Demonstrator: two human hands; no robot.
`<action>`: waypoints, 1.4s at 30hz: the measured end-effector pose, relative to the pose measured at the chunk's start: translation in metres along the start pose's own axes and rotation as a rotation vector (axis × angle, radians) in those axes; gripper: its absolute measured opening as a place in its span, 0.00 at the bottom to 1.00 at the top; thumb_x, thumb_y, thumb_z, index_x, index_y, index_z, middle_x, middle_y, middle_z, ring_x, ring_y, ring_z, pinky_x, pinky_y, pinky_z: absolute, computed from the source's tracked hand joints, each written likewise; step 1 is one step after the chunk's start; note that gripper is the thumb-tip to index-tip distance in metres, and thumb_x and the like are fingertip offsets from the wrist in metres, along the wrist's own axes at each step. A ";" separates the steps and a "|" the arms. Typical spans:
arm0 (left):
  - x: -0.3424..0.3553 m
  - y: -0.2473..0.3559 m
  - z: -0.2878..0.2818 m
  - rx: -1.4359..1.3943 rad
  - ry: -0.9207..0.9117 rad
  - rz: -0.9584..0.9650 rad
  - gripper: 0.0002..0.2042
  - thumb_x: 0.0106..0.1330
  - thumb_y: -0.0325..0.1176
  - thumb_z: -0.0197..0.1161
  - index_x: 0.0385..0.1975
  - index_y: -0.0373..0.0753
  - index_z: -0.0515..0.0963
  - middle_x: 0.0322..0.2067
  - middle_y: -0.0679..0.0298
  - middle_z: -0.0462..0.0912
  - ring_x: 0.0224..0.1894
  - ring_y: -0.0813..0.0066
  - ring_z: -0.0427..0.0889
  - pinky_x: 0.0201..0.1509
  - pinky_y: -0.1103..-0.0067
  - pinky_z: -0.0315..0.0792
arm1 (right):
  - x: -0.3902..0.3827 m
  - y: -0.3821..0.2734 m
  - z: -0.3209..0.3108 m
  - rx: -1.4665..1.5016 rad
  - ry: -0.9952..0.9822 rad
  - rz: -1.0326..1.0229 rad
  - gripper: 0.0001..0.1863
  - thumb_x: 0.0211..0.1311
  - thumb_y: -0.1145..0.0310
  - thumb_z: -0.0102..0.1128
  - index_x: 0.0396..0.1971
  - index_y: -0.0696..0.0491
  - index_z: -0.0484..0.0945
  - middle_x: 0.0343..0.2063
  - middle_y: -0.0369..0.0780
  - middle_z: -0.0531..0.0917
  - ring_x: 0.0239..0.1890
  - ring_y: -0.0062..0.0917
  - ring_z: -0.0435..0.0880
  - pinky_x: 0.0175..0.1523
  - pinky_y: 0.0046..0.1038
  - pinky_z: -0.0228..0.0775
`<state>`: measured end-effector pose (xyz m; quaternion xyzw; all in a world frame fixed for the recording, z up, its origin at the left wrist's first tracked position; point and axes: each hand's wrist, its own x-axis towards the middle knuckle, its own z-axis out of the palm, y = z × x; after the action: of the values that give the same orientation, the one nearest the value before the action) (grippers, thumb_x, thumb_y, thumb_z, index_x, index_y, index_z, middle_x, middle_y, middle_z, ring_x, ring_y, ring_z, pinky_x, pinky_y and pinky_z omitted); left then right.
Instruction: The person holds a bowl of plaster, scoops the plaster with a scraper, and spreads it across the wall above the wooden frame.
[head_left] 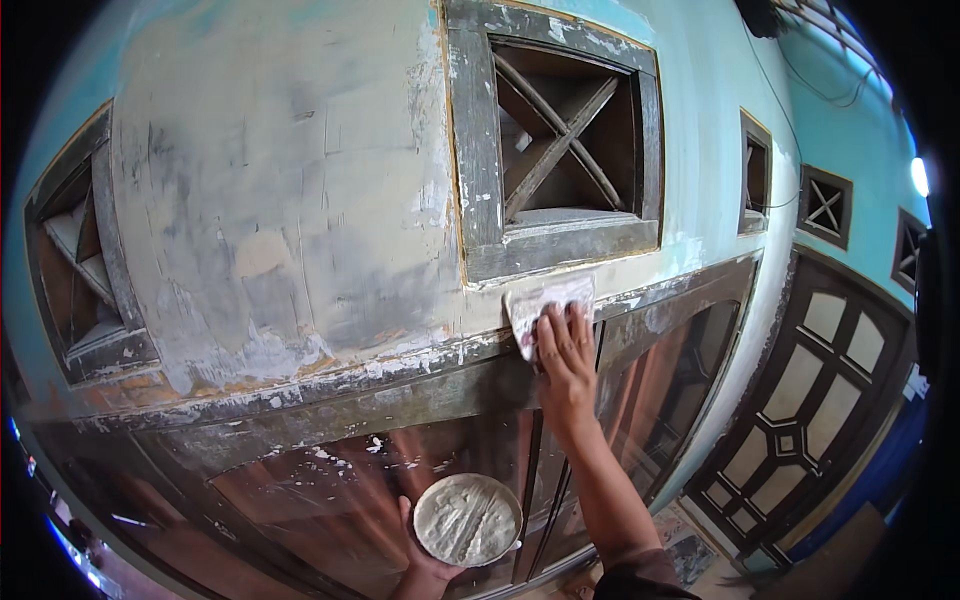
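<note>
My right hand (563, 355) is closed on a flat, pale, putty-smeared spreader (530, 300), held against the narrow wall strip (635, 275) just below the middle window frame (555, 255) and along the top of a dark wooden frame. Low in the view, my left hand (425, 563) grips a round, shallow bowl (468, 520) of pale grey putty, held in front of a brown glazed panel (330, 500) spotted with white. The wall (260, 180) above is patchy cream, grey and white.
More small windows with crossed bars sit at the left (90, 250) and right (825, 205). A dark paneled door (800, 390) stands at right, near a blue object (850, 500). Loose cables (800, 130) hang from the upper right.
</note>
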<state>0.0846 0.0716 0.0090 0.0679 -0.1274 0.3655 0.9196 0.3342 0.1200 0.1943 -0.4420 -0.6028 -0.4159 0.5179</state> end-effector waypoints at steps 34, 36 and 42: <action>0.003 0.001 0.000 0.060 0.102 -0.025 0.45 0.65 0.74 0.40 0.68 0.38 0.64 0.67 0.48 0.65 0.69 0.41 0.63 0.68 0.39 0.56 | -0.034 0.021 -0.006 -0.006 0.169 0.005 0.27 0.55 0.86 0.61 0.57 0.58 0.76 0.62 0.51 0.74 0.69 0.57 0.62 0.71 0.57 0.51; 0.009 -0.003 -0.001 0.073 0.106 -0.024 0.45 0.65 0.74 0.40 0.68 0.38 0.64 0.67 0.48 0.65 0.68 0.41 0.63 0.68 0.39 0.56 | -0.010 0.026 -0.007 -0.023 0.182 0.036 0.27 0.55 0.85 0.61 0.57 0.57 0.76 0.63 0.49 0.74 0.70 0.57 0.61 0.71 0.58 0.50; 0.020 -0.021 -0.001 0.038 0.111 0.017 0.45 0.64 0.74 0.40 0.68 0.39 0.64 0.67 0.48 0.66 0.68 0.41 0.64 0.68 0.40 0.57 | -0.033 0.038 0.009 0.058 -0.010 -0.019 0.27 0.56 0.80 0.58 0.59 0.57 0.74 0.66 0.47 0.70 0.72 0.54 0.57 0.73 0.58 0.44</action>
<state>0.1137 0.0697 0.0130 0.0642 -0.0699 0.3787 0.9207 0.3707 0.1350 0.1623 -0.4233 -0.6215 -0.4007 0.5235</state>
